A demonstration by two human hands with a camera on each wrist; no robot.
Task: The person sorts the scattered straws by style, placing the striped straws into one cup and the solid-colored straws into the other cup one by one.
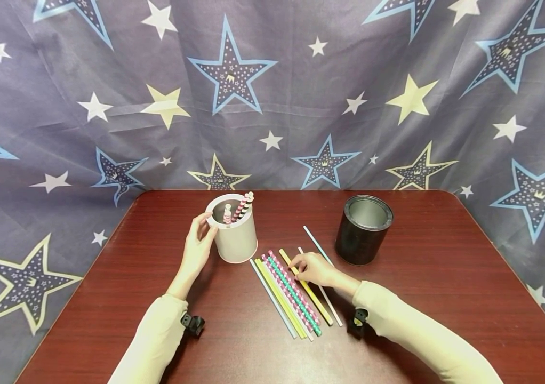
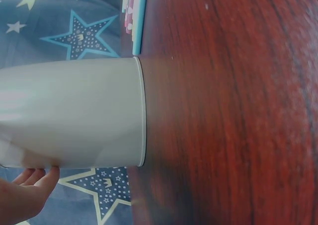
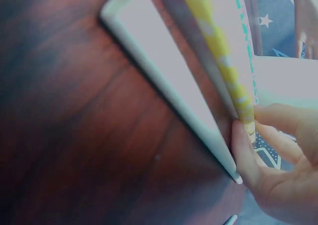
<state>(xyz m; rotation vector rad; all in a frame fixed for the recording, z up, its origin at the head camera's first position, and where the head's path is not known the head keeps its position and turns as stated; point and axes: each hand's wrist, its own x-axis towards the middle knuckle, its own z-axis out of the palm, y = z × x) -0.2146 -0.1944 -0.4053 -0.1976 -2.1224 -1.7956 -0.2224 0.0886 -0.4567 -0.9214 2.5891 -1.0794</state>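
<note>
- Nearest the head camera, two cream sleeves reach in from the lower edge, each wrist carrying a small black camera
- The right hand (image 1: 318,269) lies on the dark red table (image 1: 445,298) just right of centre; its fingers pinch the yellow straw (image 1: 312,294) near its far end, and the right wrist view shows thumb and forefinger closed round that yellow-and-white striped tube
- Touching the yellow straw on its 3 o'clock side lies a white straw (image 1: 331,306), which also passes under the right hand
- On the 9 o'clock side lies a row of straws (image 1: 284,293), side by side and slanting from 11 o'clock to 5 o'clock: a teal dotted one, pink dotted ones, a plain yellow one and a pale blue one at the left edge
- A single pale blue straw (image 1: 312,237) lies apart at 12 o'clock of the right hand, near the black cup
- The left hand (image 1: 197,248) grips the white cup (image 1: 234,234) from its 9 o'clock side, fingers curled over the rim, thumb on the wall
- The white cup stands upright at 10 o'clock of the straw row and holds a few striped straws (image 1: 241,207) leaning to 1 o'clock
- A black cup (image 1: 362,229) stands upright at 2 o'clock of the right hand, well apart from the white one
- A blue cloth (image 1: 272,90) with stars hangs behind the table
</note>
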